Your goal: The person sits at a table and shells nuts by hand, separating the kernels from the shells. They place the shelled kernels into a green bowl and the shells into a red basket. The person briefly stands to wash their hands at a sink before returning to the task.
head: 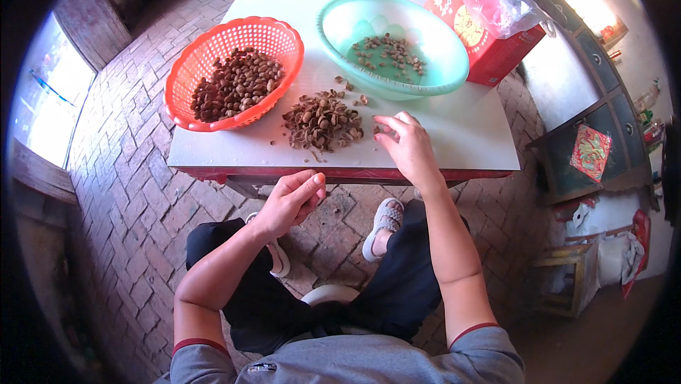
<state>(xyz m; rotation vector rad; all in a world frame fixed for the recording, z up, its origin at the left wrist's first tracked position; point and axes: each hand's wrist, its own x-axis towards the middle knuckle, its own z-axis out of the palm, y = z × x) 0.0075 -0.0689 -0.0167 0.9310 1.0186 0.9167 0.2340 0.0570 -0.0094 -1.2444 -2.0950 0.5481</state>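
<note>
My left hand [295, 200] is held in front of the table edge, fingers curled in and thumb against the forefinger; whether anything is inside is hidden. My right hand [408, 142] is over the front of the white table [457, 144], thumb and forefinger parted. A small brown bit [376, 130] shows in the gap between those fingertips. Left of it lies a heap of brown shells [322, 120]. An orange-red plastic colander [181, 86] at the left holds many whole brown nuts [239, 83]. Smaller, paler kernels [391, 54] lie in a mint-green plastic basin [452, 73] behind my right hand.
A red printed box [495, 57] with a clear plastic bag [500, 1] on top stands at the back right. A dark cabinet [569, 155] runs along the right wall. Brick paving [138, 214] covers the floor. My feet in sandals [388, 219] are below the table's front edge.
</note>
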